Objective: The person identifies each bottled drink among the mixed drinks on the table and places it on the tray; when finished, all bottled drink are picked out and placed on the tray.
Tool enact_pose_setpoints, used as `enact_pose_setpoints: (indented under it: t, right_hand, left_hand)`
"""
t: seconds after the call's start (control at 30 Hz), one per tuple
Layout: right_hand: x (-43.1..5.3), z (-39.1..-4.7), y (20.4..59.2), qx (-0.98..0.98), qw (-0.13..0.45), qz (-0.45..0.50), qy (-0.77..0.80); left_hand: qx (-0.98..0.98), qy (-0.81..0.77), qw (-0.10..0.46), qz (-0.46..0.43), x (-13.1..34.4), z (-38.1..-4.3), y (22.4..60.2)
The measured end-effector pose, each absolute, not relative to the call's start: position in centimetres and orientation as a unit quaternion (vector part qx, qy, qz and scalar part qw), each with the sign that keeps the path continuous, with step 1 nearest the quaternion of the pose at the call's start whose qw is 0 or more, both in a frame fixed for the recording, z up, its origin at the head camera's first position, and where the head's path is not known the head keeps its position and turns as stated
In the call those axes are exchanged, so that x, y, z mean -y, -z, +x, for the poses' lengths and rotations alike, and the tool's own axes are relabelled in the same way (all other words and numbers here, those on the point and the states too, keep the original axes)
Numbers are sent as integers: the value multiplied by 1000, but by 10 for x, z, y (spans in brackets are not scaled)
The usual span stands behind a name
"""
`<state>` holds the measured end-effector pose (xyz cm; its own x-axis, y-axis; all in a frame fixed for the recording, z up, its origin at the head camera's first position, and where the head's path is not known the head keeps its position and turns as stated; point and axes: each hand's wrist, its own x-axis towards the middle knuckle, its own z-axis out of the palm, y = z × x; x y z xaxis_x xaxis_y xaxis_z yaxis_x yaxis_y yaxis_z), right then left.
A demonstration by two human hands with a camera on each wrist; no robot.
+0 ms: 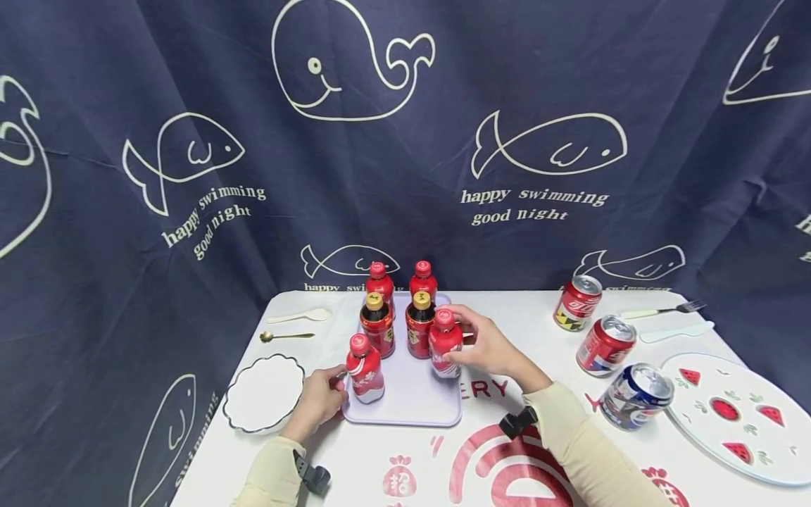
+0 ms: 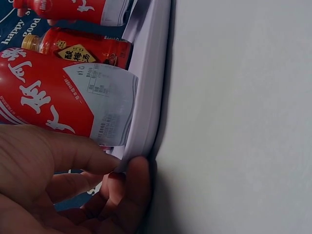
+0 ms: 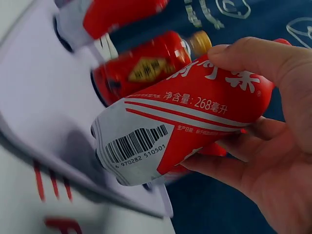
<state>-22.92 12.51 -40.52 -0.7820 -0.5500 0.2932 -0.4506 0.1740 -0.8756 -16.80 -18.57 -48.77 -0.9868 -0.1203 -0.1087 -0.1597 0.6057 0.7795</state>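
My left hand (image 1: 322,398) pinches the rim of a pale lilac tray (image 1: 412,405) between thumb and fingers at its left front corner. Beside it, a red-and-white bottle (image 1: 365,373) stands on the tray. My right hand (image 1: 488,346) grips a matching red-and-white bottle (image 3: 190,107) around its body at the tray's right side; whether its base touches the tray I cannot tell. Between and behind these stand two dark drink bottles with gold caps, one left (image 1: 378,332) and one right (image 1: 418,334). Two red-capped bottles, left (image 1: 380,284) and right (image 1: 423,282), stand at the back, partly hidden.
A white scalloped plate (image 1: 266,394) lies left, with a pale spoon (image 1: 300,316) and a gold spoon (image 1: 285,336) behind. To the right are two red cans (image 1: 576,304), a blue can (image 1: 636,398), a fork (image 1: 665,310), a pale knife (image 1: 678,332) and a watermelon-patterned plate (image 1: 697,408).
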Motion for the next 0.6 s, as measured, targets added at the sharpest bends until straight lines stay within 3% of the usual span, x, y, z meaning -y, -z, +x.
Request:
enact_pose_setpoints:
  t: [0.2, 0.6]
  right_hand:
    - [-109, -218, 407, -752, 100, -338, 558]
    - [-96, -211, 422, -724, 132, -363, 572]
  left_hand:
    - [-898, -432, 20, -75, 187, -168, 488]
    - [-888, -452, 26, -83, 186, -168, 489]
